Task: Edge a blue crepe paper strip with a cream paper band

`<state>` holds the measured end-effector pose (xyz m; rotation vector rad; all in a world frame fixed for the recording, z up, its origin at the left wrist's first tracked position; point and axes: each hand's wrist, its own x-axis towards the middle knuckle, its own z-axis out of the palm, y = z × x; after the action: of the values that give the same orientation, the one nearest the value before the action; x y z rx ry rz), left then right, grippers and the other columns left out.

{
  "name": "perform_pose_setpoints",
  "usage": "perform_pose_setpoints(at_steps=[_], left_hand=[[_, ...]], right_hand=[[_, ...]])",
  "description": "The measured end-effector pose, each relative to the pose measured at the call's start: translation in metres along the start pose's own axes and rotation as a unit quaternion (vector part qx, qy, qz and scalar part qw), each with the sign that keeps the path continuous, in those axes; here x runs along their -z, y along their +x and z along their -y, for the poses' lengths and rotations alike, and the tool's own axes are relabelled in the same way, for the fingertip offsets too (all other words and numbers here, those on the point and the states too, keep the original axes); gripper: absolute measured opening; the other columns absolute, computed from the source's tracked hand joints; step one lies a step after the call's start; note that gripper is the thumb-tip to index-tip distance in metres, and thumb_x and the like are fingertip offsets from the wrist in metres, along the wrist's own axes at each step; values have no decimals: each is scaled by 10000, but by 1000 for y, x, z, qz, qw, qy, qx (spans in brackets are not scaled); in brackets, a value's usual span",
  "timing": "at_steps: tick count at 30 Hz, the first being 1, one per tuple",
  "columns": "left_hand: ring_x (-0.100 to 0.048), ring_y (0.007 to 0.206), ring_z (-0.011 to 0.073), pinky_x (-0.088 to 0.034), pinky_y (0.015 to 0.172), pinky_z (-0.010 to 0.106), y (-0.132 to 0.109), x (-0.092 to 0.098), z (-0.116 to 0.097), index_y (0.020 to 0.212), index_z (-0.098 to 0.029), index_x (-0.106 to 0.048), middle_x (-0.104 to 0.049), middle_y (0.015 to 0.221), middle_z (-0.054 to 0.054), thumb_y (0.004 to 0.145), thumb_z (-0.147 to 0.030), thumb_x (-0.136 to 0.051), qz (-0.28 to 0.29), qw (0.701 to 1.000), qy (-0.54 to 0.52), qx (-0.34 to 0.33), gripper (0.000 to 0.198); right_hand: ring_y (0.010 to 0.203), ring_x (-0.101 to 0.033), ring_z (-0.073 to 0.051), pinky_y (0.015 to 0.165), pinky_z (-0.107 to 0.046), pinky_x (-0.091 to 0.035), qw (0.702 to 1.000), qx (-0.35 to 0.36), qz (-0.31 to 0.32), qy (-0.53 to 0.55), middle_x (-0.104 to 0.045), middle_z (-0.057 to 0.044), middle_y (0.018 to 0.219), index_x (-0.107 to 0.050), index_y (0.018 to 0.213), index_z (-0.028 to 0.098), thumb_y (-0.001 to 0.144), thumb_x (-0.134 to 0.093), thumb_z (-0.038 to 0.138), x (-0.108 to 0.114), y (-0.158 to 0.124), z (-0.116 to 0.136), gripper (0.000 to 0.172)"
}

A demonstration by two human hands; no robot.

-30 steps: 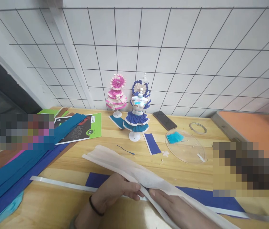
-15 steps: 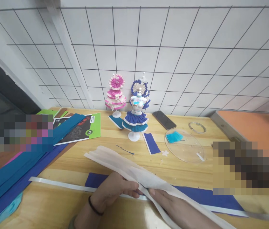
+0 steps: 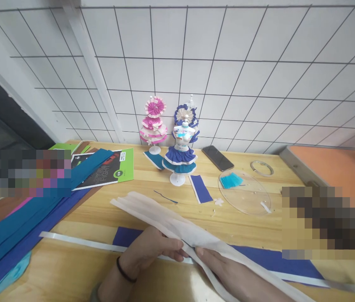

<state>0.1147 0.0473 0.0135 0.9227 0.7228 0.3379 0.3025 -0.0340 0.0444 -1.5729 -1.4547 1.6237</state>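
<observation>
Both of my hands meet at the bottom middle of the view, on a long folded strip of white crepe paper (image 3: 152, 212) that runs from the centre of the table down to the right. My left hand (image 3: 150, 251), with a black band on its wrist, pinches the strip's lower edge. My right hand (image 3: 224, 268) lies under the strip, its fingertips closed on the same edge. Beneath them lie a dark blue paper strip (image 3: 278, 260) and a thin white strip (image 3: 79, 243).
Two small dress-form figures, one pink (image 3: 154, 126) and one blue (image 3: 180, 157), stand by the tiled wall. A phone (image 3: 217, 158), a tape ring (image 3: 262, 168) and a clear round lid (image 3: 243, 193) lie right of them. Long blue paper sheets (image 3: 23, 235) and a green booklet (image 3: 108, 170) cover the left.
</observation>
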Motion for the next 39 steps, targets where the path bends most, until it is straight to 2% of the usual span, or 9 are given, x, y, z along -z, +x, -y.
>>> perform_pose_setpoints(at_steps=[3,6,13,18,24,29,34,39], left_hand=[[-625,741,189,-493,674,294,1,1,1,886,-106,-676,-681,840,96,621,-249,-706,6,1000,4,1,303],[-624,746,195,-493,677,298,1,1,1,888,-95,-676,-681,837,106,614,-262,-713,7,1000,4,-1,322],[-621,740,194,-491,680,305,1,1,1,866,-88,-684,-685,818,108,619,-251,-713,8,1000,-2,-2,297],[-626,742,192,-492,679,301,-1,2,1,856,-93,-687,-691,807,105,631,-252,-712,8,1000,-3,-7,276],[-630,724,199,-504,648,300,0,2,-3,768,-91,-699,-691,744,102,632,-243,-704,-25,1000,-13,-2,204],[-633,689,191,-503,642,296,1,1,-2,761,-84,-699,-693,706,103,624,-229,-705,-33,999,-12,-3,200],[-633,687,187,-501,640,292,0,1,0,773,-86,-697,-695,708,99,620,-234,-709,-21,1000,-9,-5,213],[-636,689,185,-501,641,293,-1,0,-1,824,-97,-692,-697,747,96,607,-235,-722,-6,1000,-6,-7,259]], right_hand=[[1130,-475,-230,998,-318,-292,1000,-30,7,-4,-580,-17,1199,-566,1178,213,878,-328,514,0,-1,0,486],[1132,-473,-227,998,-316,-288,998,-56,10,-8,-581,-4,1198,-570,1169,238,869,-332,532,1,-2,-1,482],[1071,-513,-212,955,-298,-329,998,-62,9,-4,-629,33,1090,-629,1048,282,866,-347,532,1,-2,-4,418],[1061,-517,-217,941,-301,-330,998,-61,7,-14,-619,15,1118,-615,1068,273,865,-345,534,1,-3,-3,428],[875,-573,-223,806,-310,-408,999,17,-15,-28,-666,-31,901,-642,841,178,877,-314,526,1,1,-7,479],[836,-551,-212,777,-307,-405,999,-12,-26,-37,-635,-31,861,-620,814,177,868,-316,540,1,-1,-10,476],[816,-521,-203,750,-292,-393,999,-7,-18,-48,-614,-40,850,-629,839,168,870,-292,548,0,1,-10,509],[662,-480,-147,653,-246,-376,1000,15,-1,-17,-563,0,710,-606,691,177,878,-295,529,-1,7,-8,505]])
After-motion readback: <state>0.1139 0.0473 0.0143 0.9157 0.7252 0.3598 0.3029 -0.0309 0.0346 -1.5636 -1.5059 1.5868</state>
